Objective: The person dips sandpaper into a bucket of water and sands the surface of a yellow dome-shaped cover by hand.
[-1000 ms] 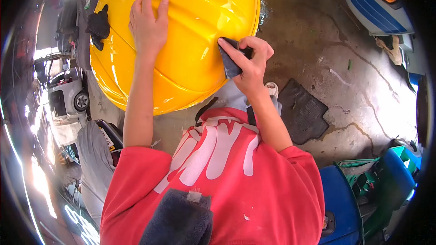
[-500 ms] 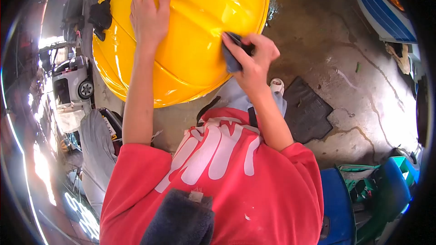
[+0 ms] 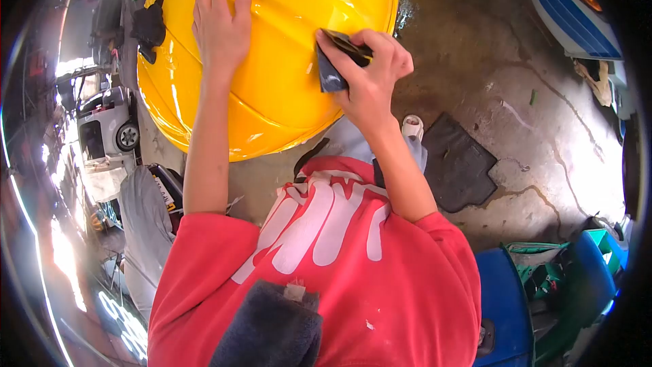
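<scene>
A glossy yellow car body panel (image 3: 285, 102), curved and creased, fills the top middle of the head view. My left hand (image 3: 223, 34) lies on its upper left part, fingers stretched out and holding nothing. Near the panel's right side, my right hand (image 3: 373, 71) is closed around a folded piece of dark sandpaper (image 3: 331, 71). The sandpaper is against or just over the yellow surface; its underside is hidden. A black cloth-like thing (image 3: 149, 27) hangs at the panel's left edge.
A black mat (image 3: 456, 163) lies on the stained concrete floor (image 3: 523, 129). Blue and green bins (image 3: 502, 299) stand at lower right. A blue-and-white vehicle (image 3: 577, 17) is at upper right, a silver vehicle (image 3: 105, 126) at left. A dark towel (image 3: 272, 326) hangs over my red shirt.
My right hand has slid a little left and up across the yellow panel with the sandpaper. The left hand stays nearly in place.
</scene>
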The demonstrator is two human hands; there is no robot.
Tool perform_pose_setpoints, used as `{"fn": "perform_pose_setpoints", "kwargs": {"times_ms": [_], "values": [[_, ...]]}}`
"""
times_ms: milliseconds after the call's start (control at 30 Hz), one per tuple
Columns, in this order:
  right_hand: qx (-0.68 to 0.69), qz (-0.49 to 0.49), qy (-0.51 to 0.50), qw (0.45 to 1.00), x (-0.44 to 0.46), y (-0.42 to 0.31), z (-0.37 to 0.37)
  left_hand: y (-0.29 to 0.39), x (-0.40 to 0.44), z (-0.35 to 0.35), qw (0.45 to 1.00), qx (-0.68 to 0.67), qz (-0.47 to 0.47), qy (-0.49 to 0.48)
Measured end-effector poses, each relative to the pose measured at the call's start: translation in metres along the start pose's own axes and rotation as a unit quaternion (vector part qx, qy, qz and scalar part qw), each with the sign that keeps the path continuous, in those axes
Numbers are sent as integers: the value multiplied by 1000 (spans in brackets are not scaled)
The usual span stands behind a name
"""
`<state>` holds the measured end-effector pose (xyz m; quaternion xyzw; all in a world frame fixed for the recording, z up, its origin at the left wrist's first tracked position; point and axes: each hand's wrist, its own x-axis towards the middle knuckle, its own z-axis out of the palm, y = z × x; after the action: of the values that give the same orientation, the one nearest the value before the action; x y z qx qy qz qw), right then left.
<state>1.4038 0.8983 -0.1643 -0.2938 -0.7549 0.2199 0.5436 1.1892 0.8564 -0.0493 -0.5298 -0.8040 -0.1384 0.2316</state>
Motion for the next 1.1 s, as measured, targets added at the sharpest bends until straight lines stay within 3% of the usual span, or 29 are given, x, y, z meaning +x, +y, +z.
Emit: {"fn": "perform_pose_setpoints", "kwargs": {"times_ms": [100, 300, 500, 567, 700, 800, 933, 1100], "values": [[2, 37, -2, 999, -20, 3, -7, -6, 1, 3, 998, -27, -47, -37], [1, 16, -20, 1000, 5, -13, -1, -6, -1, 3, 998, -40, -41, -35], [-37, 61, -36, 997, -42, 14, -15, -3, -2, 5, 998, -30, -48, -23], [25, 63, -30, 997, -26, 2, -9, -3, -2, 4, 998, -30, -46, -21], [25, 56, -64, 996, -3, -8, -13, -4, -1, 5, 998, -25, -52, -27], [30, 126, -109, 986, -55, 27, -23, 2, -3, 5, 999, 19, -50, 2], [121, 87, -95, 984, -16, 1, -17, 5, -7, 2, 998, 8, -60, -5], [87, 72, -114, 987, -37, 36, -19, 2, -4, 6, 998, 26, -63, -13]]}}
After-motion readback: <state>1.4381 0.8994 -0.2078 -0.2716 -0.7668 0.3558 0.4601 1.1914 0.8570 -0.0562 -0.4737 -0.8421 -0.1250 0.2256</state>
